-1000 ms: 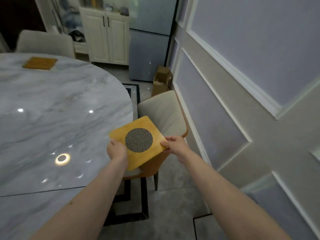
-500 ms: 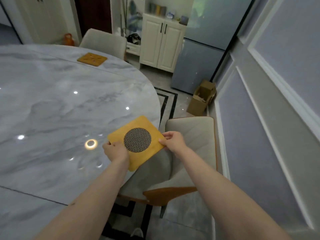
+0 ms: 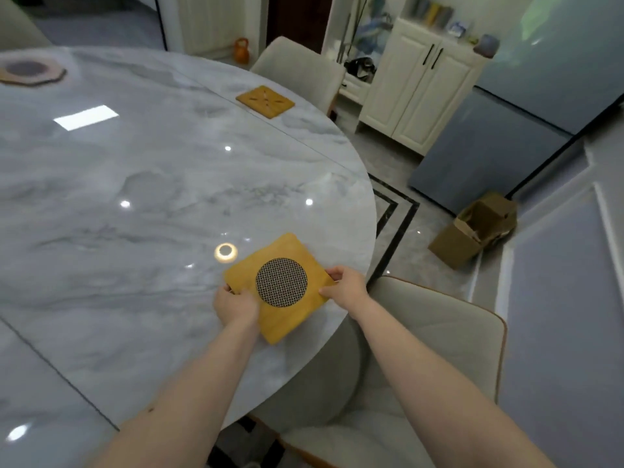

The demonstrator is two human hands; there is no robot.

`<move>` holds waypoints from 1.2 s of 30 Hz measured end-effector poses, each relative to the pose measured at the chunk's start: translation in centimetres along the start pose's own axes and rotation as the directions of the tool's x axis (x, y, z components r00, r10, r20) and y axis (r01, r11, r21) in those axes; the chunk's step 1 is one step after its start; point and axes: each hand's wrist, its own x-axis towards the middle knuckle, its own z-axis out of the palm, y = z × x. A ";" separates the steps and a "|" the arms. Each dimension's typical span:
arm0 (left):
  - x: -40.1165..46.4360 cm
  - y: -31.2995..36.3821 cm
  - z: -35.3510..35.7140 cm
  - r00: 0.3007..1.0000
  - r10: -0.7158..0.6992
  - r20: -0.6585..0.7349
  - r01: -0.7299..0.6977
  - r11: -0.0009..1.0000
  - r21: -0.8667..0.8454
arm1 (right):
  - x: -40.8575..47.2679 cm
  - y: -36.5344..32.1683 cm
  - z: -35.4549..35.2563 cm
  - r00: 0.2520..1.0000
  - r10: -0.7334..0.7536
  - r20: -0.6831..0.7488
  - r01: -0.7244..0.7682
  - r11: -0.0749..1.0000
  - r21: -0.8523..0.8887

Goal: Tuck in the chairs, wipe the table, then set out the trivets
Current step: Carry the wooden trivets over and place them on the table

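Observation:
A square wooden trivet with a round dark mesh centre lies low over the near right edge of the grey marble table. My left hand grips its left corner and my right hand pinches its right corner. A second wooden trivet lies flat at the table's far edge. A third, octagonal trivet with a dark centre sits at the far left. One beige chair is at the table edge beside me, another beige chair stands at the far side.
An open cardboard box lies on the floor by the grey fridge. A white cabinet stands behind the far chair. A panelled wall runs close along the right. An orange jug sits on the floor beyond.
Both hands have carried the mesh trivet from beside the chair to over the table's near edge. My view has swung left, so more of the table shows.

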 end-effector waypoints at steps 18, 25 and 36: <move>0.1 -3.6 5.5 0.967 0.043 -0.252 -0.067 0.994 -0.089 | 9.6 2.1 0.9 0.943 -0.218 0.252 0.268 0.945 -0.189; -0.3 -6.1 7.3 0.950 0.119 -0.289 -0.111 0.993 0.043 | 9.7 3.4 0.3 0.924 -0.276 0.264 0.341 0.908 -0.243; -2.3 -7.3 7.0 0.951 0.225 -0.212 -0.190 0.966 0.175 | 10.0 4.1 0.1 0.898 -0.342 0.276 0.418 0.858 -0.297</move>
